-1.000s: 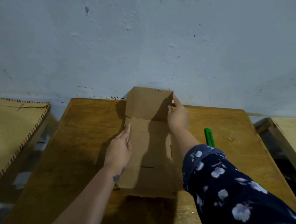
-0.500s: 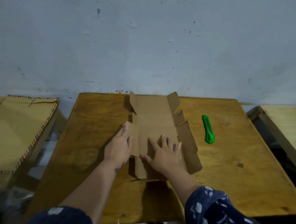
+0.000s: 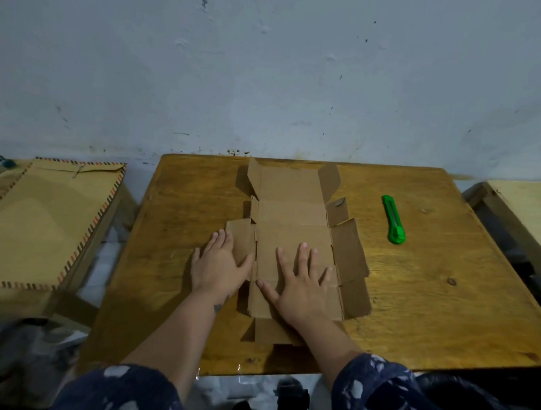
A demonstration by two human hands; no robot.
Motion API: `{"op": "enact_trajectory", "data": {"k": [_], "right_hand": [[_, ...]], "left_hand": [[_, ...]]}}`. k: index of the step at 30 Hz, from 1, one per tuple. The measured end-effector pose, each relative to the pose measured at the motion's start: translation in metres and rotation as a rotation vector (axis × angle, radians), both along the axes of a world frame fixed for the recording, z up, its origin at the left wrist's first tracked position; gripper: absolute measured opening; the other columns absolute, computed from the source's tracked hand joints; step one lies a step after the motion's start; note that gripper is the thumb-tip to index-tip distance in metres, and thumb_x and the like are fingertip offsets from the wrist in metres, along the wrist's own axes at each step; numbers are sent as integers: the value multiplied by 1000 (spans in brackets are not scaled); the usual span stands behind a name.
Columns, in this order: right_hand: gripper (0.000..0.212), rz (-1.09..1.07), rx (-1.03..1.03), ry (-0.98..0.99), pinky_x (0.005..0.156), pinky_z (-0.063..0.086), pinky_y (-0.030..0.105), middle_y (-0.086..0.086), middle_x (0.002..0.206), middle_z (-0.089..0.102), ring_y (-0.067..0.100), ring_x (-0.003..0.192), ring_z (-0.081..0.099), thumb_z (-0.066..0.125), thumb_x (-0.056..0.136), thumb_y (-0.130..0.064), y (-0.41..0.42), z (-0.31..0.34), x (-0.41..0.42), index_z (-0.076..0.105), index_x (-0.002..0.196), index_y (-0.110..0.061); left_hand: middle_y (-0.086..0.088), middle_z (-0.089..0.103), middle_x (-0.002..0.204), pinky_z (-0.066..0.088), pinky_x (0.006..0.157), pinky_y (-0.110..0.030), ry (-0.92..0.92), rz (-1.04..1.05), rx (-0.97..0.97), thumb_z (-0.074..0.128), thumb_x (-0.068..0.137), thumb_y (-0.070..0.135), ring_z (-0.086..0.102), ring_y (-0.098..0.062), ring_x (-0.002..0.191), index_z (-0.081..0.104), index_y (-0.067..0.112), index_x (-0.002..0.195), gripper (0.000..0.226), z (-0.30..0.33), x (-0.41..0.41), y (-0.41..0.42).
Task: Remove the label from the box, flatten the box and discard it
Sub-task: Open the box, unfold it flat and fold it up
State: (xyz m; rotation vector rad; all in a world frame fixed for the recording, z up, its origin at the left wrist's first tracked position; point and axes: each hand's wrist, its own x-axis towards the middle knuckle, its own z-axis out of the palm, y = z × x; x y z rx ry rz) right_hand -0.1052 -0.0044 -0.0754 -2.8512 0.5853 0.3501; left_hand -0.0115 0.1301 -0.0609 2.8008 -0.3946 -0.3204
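While the unfolded cardboard box [image 3: 292, 234] is lying opened out in the middle of the wooden table [image 3: 430, 307], both hands are pressing down on it with flat palms. The left hand [image 3: 217, 269] is resting palm down on the box's left side flap, partly on the cardboard and partly on the table just beside it, its fingers lying close together and pointing toward the wall, the thumb angled out to the right onto the flap. The right hand [image 3: 301, 286] is lying flat on the box's central panel, its fingers spread apart and its thumb stretched out to the left near the crease; neither hand is pinching anything. The far flaps of the box are standing tilted up near the wall [image 3: 269, 79], and the right side flaps are lifting slightly off the tabletop, so the cardboard is not lying fully flat. A green utility knife [image 3: 394, 224] is lying on the table well to the right of the box, apart from it. Dark blue sleeves [image 3: 378, 395] with a pale floral print are showing at the bottom edge. A brown envelope [image 3: 43, 218] with a striped border is sitting on a separate surface to the left.
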Motion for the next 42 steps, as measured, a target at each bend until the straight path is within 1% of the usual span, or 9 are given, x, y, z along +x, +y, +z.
{"op": "enact_trajectory", "data": {"k": [7, 12, 18, 21, 24, 29, 32, 37, 42], "right_hand": [[80, 7, 31, 37, 113, -6, 62, 9, 158, -21, 33, 143, -23, 18, 82, -78, -7, 2, 12, -8, 148, -41], [79, 16, 36, 25, 113, -5, 62, 9, 158, -21, 33, 144, -22, 16, 82, -78, -8, 2, 10, -10, 147, -42], [80, 22, 32, 19, 113, -5, 62, 8, 158, -22, 33, 144, -22, 15, 81, -79, -8, 2, 9, -11, 147, -42], [82, 18, 59, 41, 114, -5, 62, 8, 158, -21, 33, 144, -22, 19, 80, -80, -9, 6, 11, -10, 147, -42], [86, -9, 126, 35, 114, -9, 59, 9, 158, -19, 33, 144, -20, 29, 82, -76, -11, 15, 16, -12, 148, -38], [64, -102, -5, -203, 118, -4, 53, 11, 160, -3, 28, 147, -10, 34, 97, -43, -34, 31, 42, 5, 151, -24], [62, -120, -98, -210, 119, -1, 49, 11, 161, 0, 27, 148, -6, 36, 97, -33, -64, 34, 60, 9, 150, -18], [64, -150, -109, -101, 119, 1, 46, 13, 160, -6, 27, 148, -5, 28, 99, -37, -108, 23, 72, 0, 151, -12], [64, -260, -9, -105, 118, -3, 49, 11, 161, -1, 25, 148, -3, 21, 99, -41, -120, -4, 64, -2, 151, -11]], "left_hand": [[6, 26, 157, 15, 119, -46, -79, 48, -224, 25, 100, 48, 16, -14, 147, 22, 35, 150, 51, 6, 12, 33], [3, 18, 160, 7, 119, -51, -130, 38, -7, 17, 102, 44, 6, -19, 148, 15, 36, 150, 49, 2, 17, 57], [0, -2, 162, -2, 116, -57, -8, 32, 183, 16, 98, 54, -12, -24, 148, 4, 33, 152, 59, -12, 17, 61], [0, -7, 162, -6, 114, -59, 44, 45, 191, 15, 99, 52, -17, -23, 147, 6, 29, 152, 59, -12, 16, 57], [-1, -5, 162, -6, 116, -57, -31, 64, 123, 15, 99, 51, -13, -19, 147, 11, 19, 153, 63, -3, 16, 45], [-4, -4, 161, -11, 115, -47, -174, -32, 44, 14, 98, 54, -11, -18, 147, 5, 16, 153, 67, 23, 23, -3], [-4, -8, 161, -10, 116, -48, -159, -102, 102, 16, 97, 56, -14, -19, 147, 2, 16, 153, 70, 27, 20, -33], [-8, -10, 161, -18, 112, -55, -119, -148, 315, 12, 93, 63, -17, -23, 146, -2, 14, 152, 79, 10, 14, -50], [-6, -15, 160, -16, 113, -57, -57, -91, 303, 6, 90, 67, -20, -21, 145, -9, 14, 151, 82, -9, 18, -31]]}}
